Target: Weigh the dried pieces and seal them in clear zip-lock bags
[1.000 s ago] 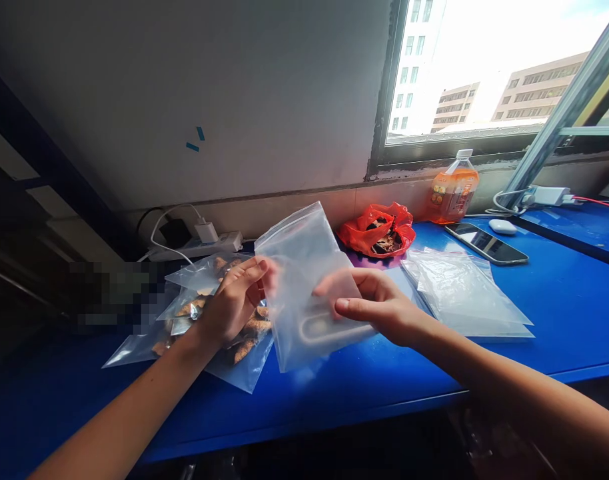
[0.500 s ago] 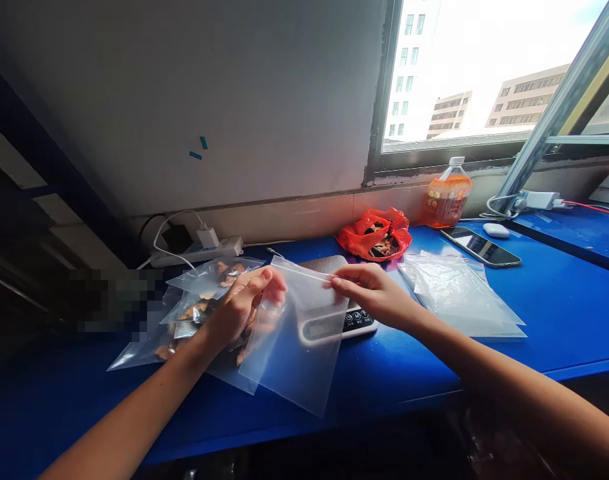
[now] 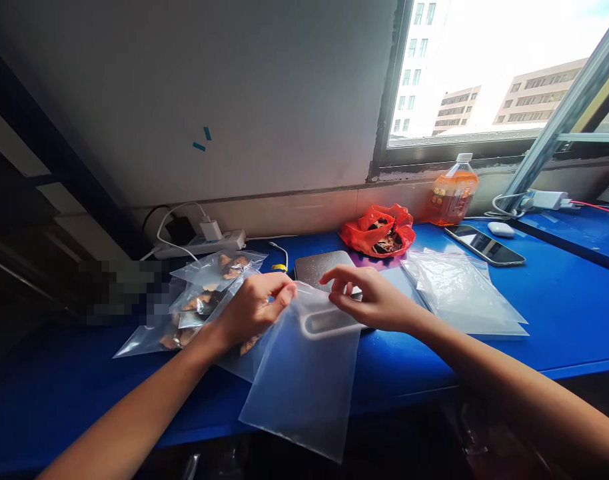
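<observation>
A clear, empty-looking plastic bag (image 3: 304, 393) hangs in front of me, over the table's front edge. My left hand (image 3: 264, 300) is closed, pinching the bag's top left corner between thumb and fingers. At the top right part of the bag, my right hand (image 3: 359, 293) has its thumb in front and curled fingers behind the rim; its index finger is lifted away. Behind the bag lies a kitchen scale (image 3: 324, 263), its display seen blurred through the plastic. Filled clear bags with brown dried pieces (image 3: 199, 303) lie beside my left hand.
A stack of clear bags (image 3: 459, 293) lies to the right. Farther back are a red plastic bag (image 3: 352, 230) with dark dried contents, an orange drink bottle (image 3: 452, 193), a phone (image 3: 484, 245), a white case (image 3: 501, 229) and a power strip (image 3: 229, 241) with cables.
The bag has come lower and nearer to me. My left hand, loosely open before, now pinches its corner. My right index finger has lifted from the rim. The view has shifted slightly.
</observation>
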Demonstrator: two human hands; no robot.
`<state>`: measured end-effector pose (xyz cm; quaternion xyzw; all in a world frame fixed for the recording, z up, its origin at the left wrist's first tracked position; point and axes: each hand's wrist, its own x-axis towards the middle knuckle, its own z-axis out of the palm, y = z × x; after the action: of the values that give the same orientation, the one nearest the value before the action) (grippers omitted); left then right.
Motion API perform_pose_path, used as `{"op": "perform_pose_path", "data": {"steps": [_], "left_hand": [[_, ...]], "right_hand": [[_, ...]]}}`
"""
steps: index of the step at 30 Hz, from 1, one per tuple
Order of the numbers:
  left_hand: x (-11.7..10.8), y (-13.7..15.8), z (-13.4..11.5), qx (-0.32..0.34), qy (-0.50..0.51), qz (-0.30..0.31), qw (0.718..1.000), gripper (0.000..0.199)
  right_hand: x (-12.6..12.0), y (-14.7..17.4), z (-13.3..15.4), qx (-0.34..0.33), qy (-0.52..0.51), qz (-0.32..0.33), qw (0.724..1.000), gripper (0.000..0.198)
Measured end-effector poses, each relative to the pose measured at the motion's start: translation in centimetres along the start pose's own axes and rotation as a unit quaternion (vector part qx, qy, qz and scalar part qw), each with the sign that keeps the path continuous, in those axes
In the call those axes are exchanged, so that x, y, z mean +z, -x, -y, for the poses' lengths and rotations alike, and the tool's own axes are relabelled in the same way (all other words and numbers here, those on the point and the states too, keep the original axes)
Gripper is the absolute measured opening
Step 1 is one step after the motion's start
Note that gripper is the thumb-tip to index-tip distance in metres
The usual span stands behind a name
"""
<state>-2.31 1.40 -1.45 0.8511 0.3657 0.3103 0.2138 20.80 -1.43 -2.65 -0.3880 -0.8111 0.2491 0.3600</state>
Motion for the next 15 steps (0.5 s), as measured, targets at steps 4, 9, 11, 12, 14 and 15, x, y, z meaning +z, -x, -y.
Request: {"op": "perform_pose_path", "data": {"steps": [4, 9, 11, 12, 14, 15], "left_hand": [[1.3, 0.3, -0.6, 0.072, -0.022, 0.046, 0.996, 0.015], [2.2, 0.7, -0.4, 0.123, -0.096, 0.092, 0.984, 0.018], [2.3, 0.8, -0.3, 0.144, -0.125, 0.086, 0.978, 0.019], [2.3, 0.8, -0.3, 0.156, -0.136, 0.08, 0.975, 0.02], [2.3, 0.9, -0.4, 0.183, -0.152, 0.066, 0.969, 0.021], [2.4, 0.9, -0.4, 0.194, -0.159, 0.06, 0.966, 0.021]], "right_hand": [[0.7, 0.3, 0.6, -0.027, -0.021, 0.04, 0.999, 0.027], [1.8, 0.4, 0.8, -0.013, -0.118, 0.058, 0.991, 0.034], [2.2, 0.4, 0.6, -0.018, -0.127, 0.057, 0.99, 0.035], [2.3, 0.4, 0.5, -0.019, -0.126, 0.057, 0.99, 0.036], [2.5, 0.4, 0.4, -0.024, -0.119, 0.055, 0.991, 0.037], [2.5, 0.4, 0.3, -0.026, -0.116, 0.054, 0.991, 0.037]]}}
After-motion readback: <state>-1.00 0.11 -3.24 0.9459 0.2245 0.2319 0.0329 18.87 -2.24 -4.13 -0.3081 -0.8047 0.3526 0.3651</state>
